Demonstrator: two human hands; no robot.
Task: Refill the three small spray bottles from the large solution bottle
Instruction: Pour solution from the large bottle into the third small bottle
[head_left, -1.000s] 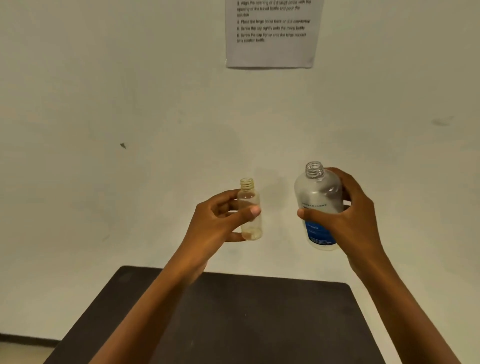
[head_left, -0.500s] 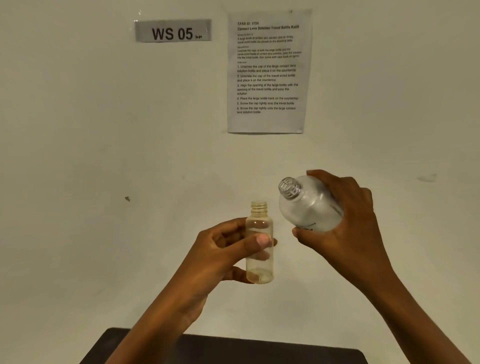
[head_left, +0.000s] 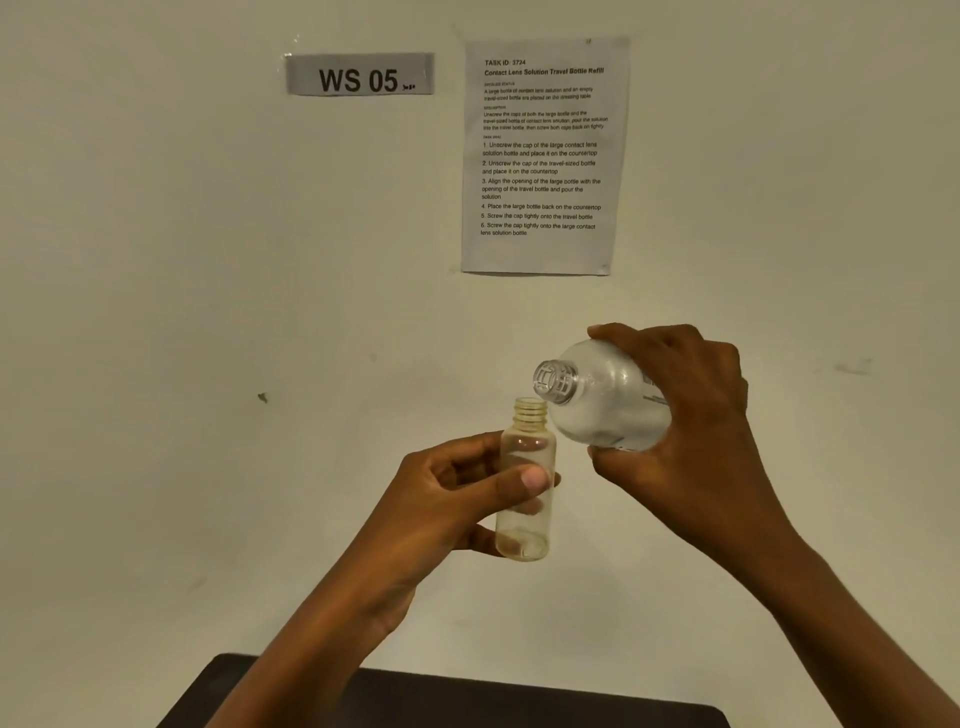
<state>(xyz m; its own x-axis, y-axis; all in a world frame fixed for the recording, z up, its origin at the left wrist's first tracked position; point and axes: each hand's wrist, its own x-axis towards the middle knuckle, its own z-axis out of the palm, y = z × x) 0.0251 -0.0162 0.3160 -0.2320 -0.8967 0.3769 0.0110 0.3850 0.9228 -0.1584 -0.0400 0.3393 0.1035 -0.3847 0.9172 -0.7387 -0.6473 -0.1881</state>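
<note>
The big bottle (head_left: 608, 405) stood straight up a second ago, well apart from the small bottle (head_left: 522, 530). Now it lies tipped over on its side, and its open neck points left, just above and beside the open top of the small one. The right hand (head_left: 691, 431) holds the big bottle with its fingers wrapped over the top and its thumb under it. The left hand (head_left: 447, 499) holds the small bottle upright in the air, thumb across the front and fingers curled behind. Both hands have gone up too, high over the dark table (head_left: 467, 701), in front of the wall with the paper sheet (head_left: 543, 156) and the sign (head_left: 359, 74). I see no water running yet, and the small bottle has only a tiny bit at the bottom. So I think the pour is about to start. The two mouths do not quite line up, so some could spill. I cannot see the other two small bottles.
</note>
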